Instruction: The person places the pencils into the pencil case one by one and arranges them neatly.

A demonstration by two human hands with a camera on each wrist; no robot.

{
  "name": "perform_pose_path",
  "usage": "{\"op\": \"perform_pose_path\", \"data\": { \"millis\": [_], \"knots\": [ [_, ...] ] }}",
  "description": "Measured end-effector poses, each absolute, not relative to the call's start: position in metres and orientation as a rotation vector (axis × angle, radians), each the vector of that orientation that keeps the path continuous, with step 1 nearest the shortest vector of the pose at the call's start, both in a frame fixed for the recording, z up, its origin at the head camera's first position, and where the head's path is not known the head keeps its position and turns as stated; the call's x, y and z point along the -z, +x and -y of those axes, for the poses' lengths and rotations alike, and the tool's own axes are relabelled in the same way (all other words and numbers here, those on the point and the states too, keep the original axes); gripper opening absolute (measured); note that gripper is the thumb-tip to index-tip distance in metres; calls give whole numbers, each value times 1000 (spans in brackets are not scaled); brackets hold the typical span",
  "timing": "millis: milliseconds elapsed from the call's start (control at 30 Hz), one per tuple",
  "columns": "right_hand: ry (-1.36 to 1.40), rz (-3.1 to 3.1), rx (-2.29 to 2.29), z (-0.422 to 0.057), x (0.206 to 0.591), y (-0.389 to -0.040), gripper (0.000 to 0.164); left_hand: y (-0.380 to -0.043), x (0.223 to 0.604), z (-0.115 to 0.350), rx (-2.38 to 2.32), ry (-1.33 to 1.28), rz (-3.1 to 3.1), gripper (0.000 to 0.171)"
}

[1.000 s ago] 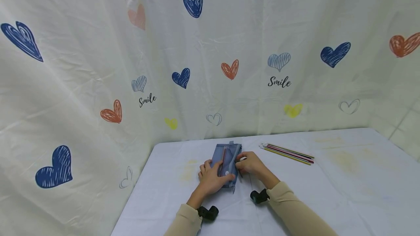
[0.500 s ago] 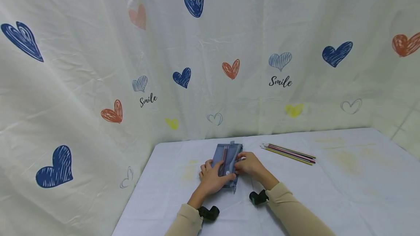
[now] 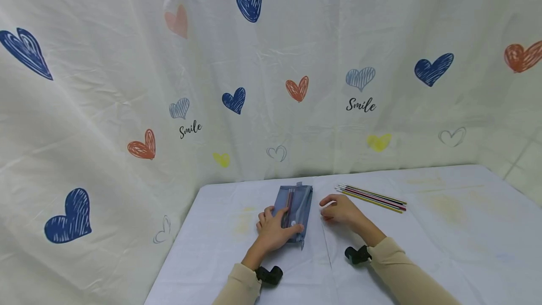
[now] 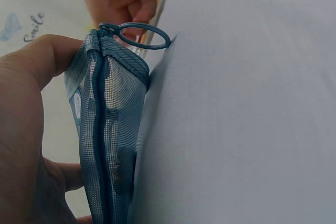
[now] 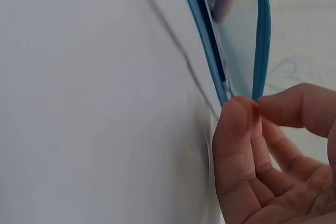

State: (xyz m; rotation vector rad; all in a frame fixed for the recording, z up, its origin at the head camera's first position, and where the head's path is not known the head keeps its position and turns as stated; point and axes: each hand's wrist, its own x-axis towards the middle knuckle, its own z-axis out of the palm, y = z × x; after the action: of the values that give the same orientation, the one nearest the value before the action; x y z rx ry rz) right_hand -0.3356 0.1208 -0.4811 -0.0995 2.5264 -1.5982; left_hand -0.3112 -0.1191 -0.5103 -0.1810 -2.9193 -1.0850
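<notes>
A blue mesh pencil case [image 3: 301, 204] lies on the white-covered table, with slim reddish-brown pencils [image 3: 290, 199] showing through its top. My left hand [image 3: 273, 233] grips the case across its near half, thumb towards the right edge and fingers on the left. In the left wrist view, a zipper runs along the side of the case [image 4: 121, 108], and a ring-shaped pull [image 4: 144, 47] sticks out at its end. My right hand [image 3: 342, 212] is just right of the case, apart from it, its fingers loosely bent and holding nothing. In the right wrist view, the blue-edged case stands open behind the fingertips.
Several long thin pencils [image 3: 374, 200] lie in a bundle at the back, right of the case. Behind the table [image 3: 444, 248] hangs a white curtain [image 3: 313, 135] printed with hearts. A dark camera sits on each wrist.
My right hand has left the case's right edge and moved right. A second pencil now shows inside the case beside the first. The left hand has stayed put.
</notes>
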Motion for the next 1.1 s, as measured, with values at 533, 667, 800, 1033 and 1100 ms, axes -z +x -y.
{"op": "perform_pose_path", "data": {
  "millis": [533,667,800,1033,1100],
  "knots": [
    [-325,-2701,1448,-187,476,-339,27,-309,508,118,1060,-211,2924,86],
    [-347,-2796,1348,-201,477,-341,26,-308,508,118,1069,-214,2922,86],
    [-341,-2930,1200,-210,479,-345,23,-308,508,118,1075,-210,2924,85],
    [-405,-3079,1014,-220,477,-350,20,-309,508,119,1066,-209,2924,87],
    [-415,-3082,985,-222,475,-351,20,-309,508,119,1065,-218,2923,88]
  ]
}}
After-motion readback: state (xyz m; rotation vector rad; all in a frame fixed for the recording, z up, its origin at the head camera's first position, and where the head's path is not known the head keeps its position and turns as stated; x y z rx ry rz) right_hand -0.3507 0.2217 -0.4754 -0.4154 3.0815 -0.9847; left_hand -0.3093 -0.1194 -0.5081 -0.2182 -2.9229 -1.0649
